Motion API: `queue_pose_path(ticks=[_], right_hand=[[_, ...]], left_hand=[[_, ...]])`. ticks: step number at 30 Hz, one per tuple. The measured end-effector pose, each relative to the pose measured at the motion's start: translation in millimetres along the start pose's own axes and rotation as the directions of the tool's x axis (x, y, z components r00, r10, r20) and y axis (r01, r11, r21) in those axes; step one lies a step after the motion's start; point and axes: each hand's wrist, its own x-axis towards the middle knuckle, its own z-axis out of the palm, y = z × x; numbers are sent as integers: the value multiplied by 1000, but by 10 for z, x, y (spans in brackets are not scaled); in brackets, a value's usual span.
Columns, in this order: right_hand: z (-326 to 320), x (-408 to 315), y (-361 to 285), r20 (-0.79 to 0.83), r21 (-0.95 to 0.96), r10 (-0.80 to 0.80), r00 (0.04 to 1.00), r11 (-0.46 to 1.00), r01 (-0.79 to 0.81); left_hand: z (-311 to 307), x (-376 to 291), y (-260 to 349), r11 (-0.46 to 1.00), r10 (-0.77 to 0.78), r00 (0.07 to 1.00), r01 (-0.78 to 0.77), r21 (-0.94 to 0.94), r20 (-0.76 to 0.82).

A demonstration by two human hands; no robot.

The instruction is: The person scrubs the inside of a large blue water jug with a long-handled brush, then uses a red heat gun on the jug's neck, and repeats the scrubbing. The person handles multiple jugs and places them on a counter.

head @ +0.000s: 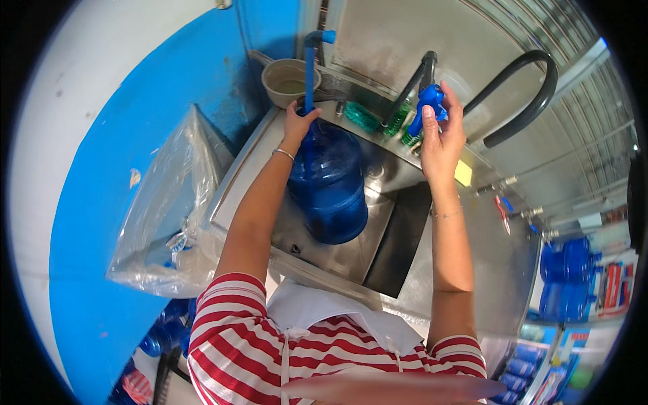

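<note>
A translucent blue water jug [329,187] stands in the stainless steel sink [387,223] in front of me. My left hand [298,124] grips the jug's neck. A blue plastic pipe [309,76] with an elbow at its top rises from that neck, and its lower length appears to show through the jug's wall. Up and to the right, my right hand [445,136] has its thumb and fingers around a blue plastic lever fitting [430,104]. This fitting is close below a black spout [429,63]; whether they are joined, I cannot tell.
Behind the sink are a beige saucepan [291,83], a teal scrubbing brush [361,116], green bottles [397,121] and a yellow sponge [463,173]. A black hose [544,96] loops at right, above valves [506,202]. A clear plastic bag [167,228] hangs left; blue jugs [564,278] sit far right.
</note>
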Motion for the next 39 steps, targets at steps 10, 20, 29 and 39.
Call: queue_pose_path(ticks=[10,20,29,39], right_hand=[[-126,90,350,27,368,150,988,918,-149],[-104,-10,485,108,779,302,947,566,-270],[-77,-846,487,332,406,177,927,860,-309],[143,-655,338,381,419,514,769,645,-639]], left_hand=[[-196,-1038,293,939,131,991,-121,-321,9],[237,-1712,846,812,565,718,-398,-428,406],[586,-1592,826,783,611,541,-307,-541,578],[580,-1557,954,910,397,257,-238,-341,881]])
